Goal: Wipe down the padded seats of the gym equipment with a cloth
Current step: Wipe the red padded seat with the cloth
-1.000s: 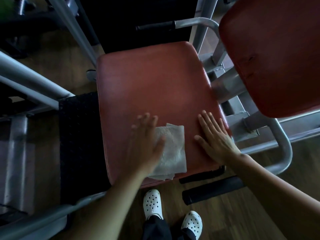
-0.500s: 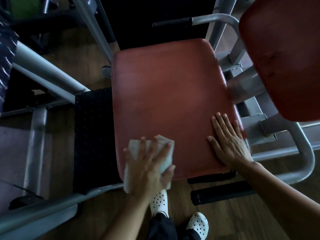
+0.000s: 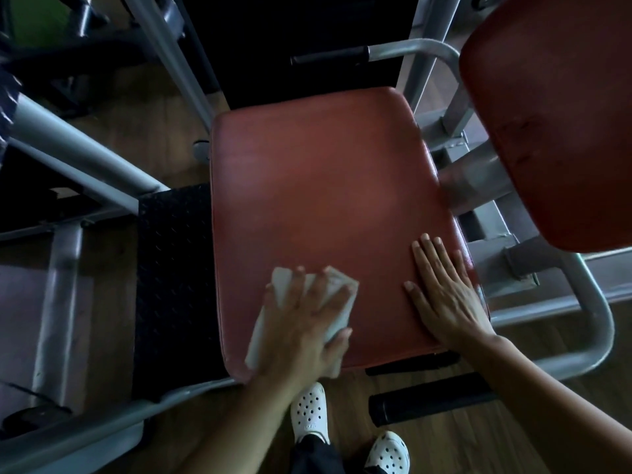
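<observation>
A red padded seat (image 3: 318, 200) fills the middle of the head view. A white cloth (image 3: 284, 285) lies on the seat's near left corner, and my left hand (image 3: 301, 326) presses flat on it with fingers spread; most of the cloth is hidden under the hand. My right hand (image 3: 444, 295) rests flat and empty on the seat's near right edge, fingers together. A second red pad (image 3: 554, 114) rises at the upper right.
Grey steel frame tubes (image 3: 85, 159) cross at the left. A black tread plate (image 3: 171, 285) lies left of the seat. Black foam handles (image 3: 431, 401) stick out below the seat's front. My white clogs (image 3: 309, 412) stand on the wooden floor.
My left hand swept the cloth from the seat's near middle to its near left corner and now sits a little further onto the seat. The right hand stayed in place.
</observation>
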A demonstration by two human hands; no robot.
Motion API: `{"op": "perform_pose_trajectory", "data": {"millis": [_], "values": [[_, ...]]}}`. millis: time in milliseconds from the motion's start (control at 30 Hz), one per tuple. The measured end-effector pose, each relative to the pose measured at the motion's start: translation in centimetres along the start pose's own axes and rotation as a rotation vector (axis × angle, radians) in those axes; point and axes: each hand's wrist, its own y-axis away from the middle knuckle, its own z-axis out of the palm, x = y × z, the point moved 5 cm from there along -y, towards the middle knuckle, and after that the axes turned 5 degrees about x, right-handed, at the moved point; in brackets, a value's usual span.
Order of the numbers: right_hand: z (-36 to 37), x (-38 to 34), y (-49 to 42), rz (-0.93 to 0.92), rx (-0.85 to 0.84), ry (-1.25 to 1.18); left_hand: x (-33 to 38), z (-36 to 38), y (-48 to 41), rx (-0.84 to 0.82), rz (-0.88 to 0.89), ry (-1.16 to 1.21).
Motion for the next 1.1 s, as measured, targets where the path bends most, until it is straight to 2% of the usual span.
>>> {"op": "perform_pose_trajectory", "data": {"millis": [67,200,267,367,467,600,700,833,967,1100], "values": [[0.0,0.0,0.0,0.002,0.004,-0.007,-3.5,-0.2,0.9,0.005,-0.099,-0.052],[0.0,0.0,0.0,0.005,0.008,-0.003,-8.2,-0.1,-4.0,0.034,-0.512,-0.027],[0.0,-0.1,0.0,0.009,0.009,-0.002,-7.8,-0.1,-7.8,0.081,-0.560,0.033],[-0.1,-0.1,0.1,0.027,0.015,-0.021,-3.9,0.4,-10.4,0.085,-0.366,-0.026],[-0.4,-0.3,0.4,0.050,0.008,-0.056,0.2,0.3,-8.2,0.080,-0.129,0.001],[-1.8,-1.3,1.3,0.115,0.018,-0.108,0.6,-0.6,-4.8,0.169,-0.016,0.030],[-3.1,-2.2,2.4,0.153,0.030,-0.152,0.3,-1.4,-4.5,0.233,0.008,0.028],[-5.5,-2.9,4.0,0.216,0.033,-0.117,0.3,-3.8,-5.1,0.177,-0.061,0.154],[-10.2,-4.4,5.7,0.275,0.071,-0.108,2.1,-9.0,-5.5,0.195,-0.095,0.253],[-15.3,-5.4,8.9,0.331,0.087,-0.130,5.6,-14.3,-6.1,0.229,-0.021,0.304]]}}
